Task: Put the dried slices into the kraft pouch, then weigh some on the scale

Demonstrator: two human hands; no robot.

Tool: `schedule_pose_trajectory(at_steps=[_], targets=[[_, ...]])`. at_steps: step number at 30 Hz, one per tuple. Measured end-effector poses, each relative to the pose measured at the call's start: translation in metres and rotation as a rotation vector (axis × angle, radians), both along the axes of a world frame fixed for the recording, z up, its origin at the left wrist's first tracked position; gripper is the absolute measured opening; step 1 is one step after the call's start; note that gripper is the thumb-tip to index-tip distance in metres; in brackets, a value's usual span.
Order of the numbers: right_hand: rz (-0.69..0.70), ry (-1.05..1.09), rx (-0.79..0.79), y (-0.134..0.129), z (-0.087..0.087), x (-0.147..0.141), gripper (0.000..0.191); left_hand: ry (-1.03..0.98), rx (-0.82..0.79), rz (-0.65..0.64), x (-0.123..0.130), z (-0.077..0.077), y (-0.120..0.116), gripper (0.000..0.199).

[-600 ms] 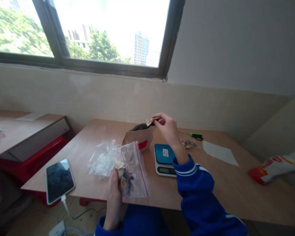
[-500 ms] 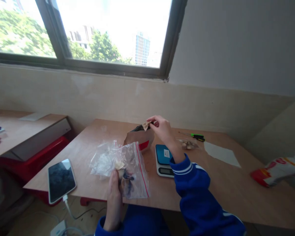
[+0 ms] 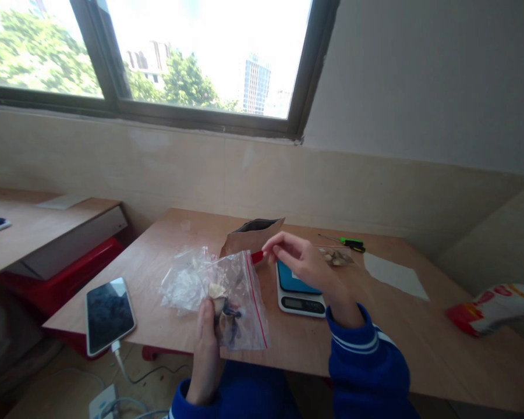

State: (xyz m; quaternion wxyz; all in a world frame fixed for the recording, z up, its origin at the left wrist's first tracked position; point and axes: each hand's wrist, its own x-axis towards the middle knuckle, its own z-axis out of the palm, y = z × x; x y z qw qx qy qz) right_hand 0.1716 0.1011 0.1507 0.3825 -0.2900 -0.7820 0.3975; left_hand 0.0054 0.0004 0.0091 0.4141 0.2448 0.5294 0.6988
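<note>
My left hand (image 3: 207,343) is closed on a clear zip-lock bag (image 3: 253,314) with a red seal line, its thumb pressing the near side. Pale, dried-looking pieces (image 3: 217,293) and dark bits show at the thumb; what they are is unclear. My right hand (image 3: 299,256) hovers over the near-left part of a kitchen scale (image 3: 303,305) with a blue top, fingers loosely curled and nothing visible in them. Just beyond the fingertips stands a brown paper pouch (image 3: 248,238), mouth open, red label partly covered. Its contents are hidden.
More clear plastic bags (image 3: 181,285) lie left of the held one. A phone (image 3: 110,317) on a cable sits at the table's left edge. Behind the scale are a bag of brown pieces (image 3: 335,256), a green-black screwdriver (image 3: 351,242) and white paper (image 3: 395,276). A red-white package (image 3: 498,305) lies right.
My right hand has come down from the pouch's mouth toward me, over the scale. The pale piece it pinched there is no longer visible in it. My left hand keeps its grip on the bag.
</note>
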Motion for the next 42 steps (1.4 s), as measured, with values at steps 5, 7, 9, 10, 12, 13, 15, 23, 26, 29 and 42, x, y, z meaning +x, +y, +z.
schedule_pose_trajectory(at_steps=[5,7,9,10,12,13,15,23,26,29,42], targets=[[0.234,-0.066,-0.322,-0.038,-0.025,0.001,0.015,0.074,-0.021,0.007,-0.001,-0.015,-0.001,0.05],[0.208,-0.012,-0.385,-0.043,-0.039,-0.003,0.013,0.105,-0.034,0.006,-0.001,-0.024,-0.002,0.049],[0.164,0.07,-0.44,-0.043,-0.05,-0.006,0.016,0.128,-0.057,0.023,0.0,-0.028,-0.003,0.046],[0.13,0.096,-0.446,-0.042,-0.053,-0.008,0.021,0.133,-0.069,0.03,0.001,-0.028,-0.004,0.044],[0.045,0.102,-0.404,-0.039,-0.058,-0.011,0.032,0.13,-0.083,0.012,0.005,-0.022,-0.005,0.043],[-0.002,0.093,-0.37,-0.039,-0.059,-0.012,0.036,0.124,-0.083,-0.015,0.006,-0.017,-0.005,0.043],[-0.065,0.09,-0.326,-0.039,-0.061,-0.016,0.04,0.111,-0.061,-0.082,0.009,-0.007,-0.005,0.048],[-0.127,-0.011,-0.167,-0.053,-0.059,-0.027,0.03,0.096,0.024,-0.246,0.012,0.004,-0.004,0.053],[-0.015,-0.143,-0.056,-0.055,-0.055,-0.023,0.034,0.141,0.036,-0.25,0.012,0.002,-0.004,0.053],[0.012,-0.185,-0.058,-0.054,-0.055,-0.019,0.041,0.185,0.055,-0.25,0.012,0.003,-0.003,0.053],[-0.124,-0.032,-0.224,-0.048,-0.06,-0.015,0.027,0.017,0.028,-0.18,0.012,-0.003,0.001,0.054]])
